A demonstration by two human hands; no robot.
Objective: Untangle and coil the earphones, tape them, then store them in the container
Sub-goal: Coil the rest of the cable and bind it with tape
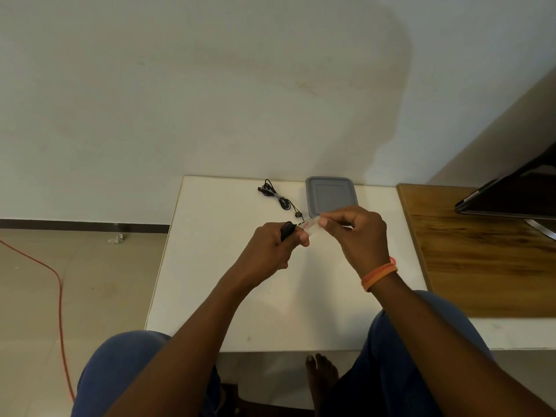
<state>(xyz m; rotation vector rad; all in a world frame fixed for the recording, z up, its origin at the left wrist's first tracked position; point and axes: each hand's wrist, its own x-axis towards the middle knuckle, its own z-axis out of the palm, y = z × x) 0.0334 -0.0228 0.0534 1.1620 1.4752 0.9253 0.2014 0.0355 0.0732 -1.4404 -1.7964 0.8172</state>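
Observation:
My left hand (pixel 275 245) grips a small black coil of earphone cable (pixel 287 230) above the white table (pixel 228 266). A strip of clear tape with red print (pixel 311 226) stretches from that coil to my right hand (pixel 358 233), which pinches the tape's far end. Another bundle of black earphones (pixel 275 195) lies on the table near its far edge, and an earbud (pixel 298 214) rests just beyond my hands. The grey lidded container (pixel 331 195) stands at the back, behind my right hand.
A wooden tabletop (pixel 481 260) adjoins the white table on the right and carries a dark screen (pixel 517 197). A wall rises right behind the table. An orange cable (pixel 60 296) runs over the floor at left. My knees and a foot show below the near edge.

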